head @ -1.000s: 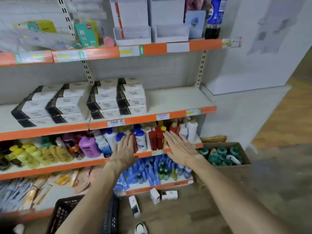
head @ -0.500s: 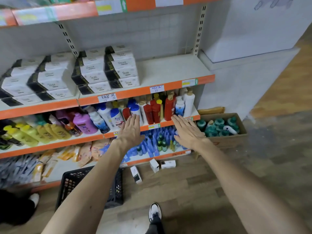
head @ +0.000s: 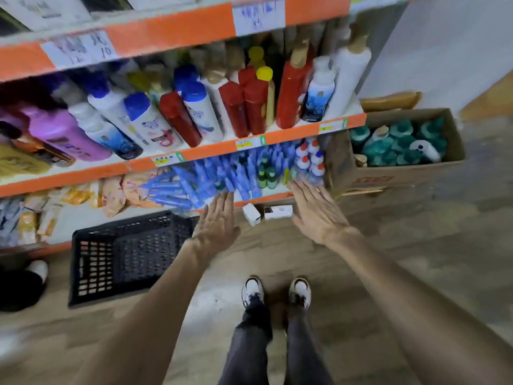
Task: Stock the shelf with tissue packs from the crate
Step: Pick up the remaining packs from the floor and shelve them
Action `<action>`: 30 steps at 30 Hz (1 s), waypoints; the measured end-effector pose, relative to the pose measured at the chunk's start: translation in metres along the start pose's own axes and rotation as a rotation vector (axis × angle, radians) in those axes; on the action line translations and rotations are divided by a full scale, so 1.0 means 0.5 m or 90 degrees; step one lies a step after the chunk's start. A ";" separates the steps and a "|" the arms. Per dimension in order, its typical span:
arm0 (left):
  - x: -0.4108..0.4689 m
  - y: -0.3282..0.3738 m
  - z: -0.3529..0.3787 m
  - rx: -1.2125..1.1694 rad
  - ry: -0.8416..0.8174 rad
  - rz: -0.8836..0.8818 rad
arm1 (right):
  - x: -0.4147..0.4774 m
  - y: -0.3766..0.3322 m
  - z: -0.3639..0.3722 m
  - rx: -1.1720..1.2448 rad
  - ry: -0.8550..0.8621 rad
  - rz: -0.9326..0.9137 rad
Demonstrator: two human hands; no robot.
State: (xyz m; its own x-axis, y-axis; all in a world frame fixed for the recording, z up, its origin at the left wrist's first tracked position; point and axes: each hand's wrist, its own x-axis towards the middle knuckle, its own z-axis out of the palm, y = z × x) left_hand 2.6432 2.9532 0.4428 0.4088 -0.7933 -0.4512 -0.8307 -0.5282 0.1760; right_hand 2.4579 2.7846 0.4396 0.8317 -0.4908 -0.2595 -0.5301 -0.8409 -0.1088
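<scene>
Both hands are stretched forward with the palms down and the fingers flat and spread, and neither one holds anything. The left hand [head: 217, 218] hangs above the floor just at the right upper corner of the black crate [head: 125, 254], which stands on the wooden floor [head: 416, 259] in front of the lowest shelf. The crate's inside looks dark and I cannot tell if packs are in it. The right hand [head: 316, 211] is a little farther right, near two small white tissue packs [head: 268, 213] that lie on the floor between the two hands, close to the shelf edge. Neither hand touches them.

Above, the orange shelf edge [head: 172, 29] carries white price labels [head: 258, 18] with handwriting; it is too blurred to read surely. The bottles [head: 194, 109] on the shelf below have printed labels, but the brands are not readable. At the right a cardboard box [head: 402, 173] holds green bottles, with red print on its side that cannot be read. Two shoes [head: 277, 291] of the person stand below the hands.
</scene>
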 end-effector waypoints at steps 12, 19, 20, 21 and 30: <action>0.481 -0.141 0.755 -0.015 -0.038 -0.003 | 0.301 0.170 0.835 -0.038 -0.040 -0.005; 0.670 -0.257 0.983 0.153 0.065 0.044 | 0.467 0.202 1.145 -0.104 0.003 -0.062; 0.695 -0.267 1.003 0.181 0.099 0.063 | 0.490 0.207 1.173 -0.116 0.010 -0.067; 0.718 -0.274 1.020 0.215 0.131 0.085 | 0.510 0.210 1.199 -0.126 0.014 -0.072; 0.768 -0.227 1.039 0.277 0.191 0.100 | 0.541 0.217 1.285 -0.145 -0.021 -0.063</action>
State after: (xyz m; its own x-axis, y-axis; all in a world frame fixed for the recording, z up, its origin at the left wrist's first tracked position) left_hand 2.6980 2.8657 -0.2053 0.3041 -0.9377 -0.1680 -0.9441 -0.2731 -0.1847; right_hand 2.5196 2.7071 -0.2587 0.8697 -0.3991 -0.2906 -0.3927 -0.9160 0.0827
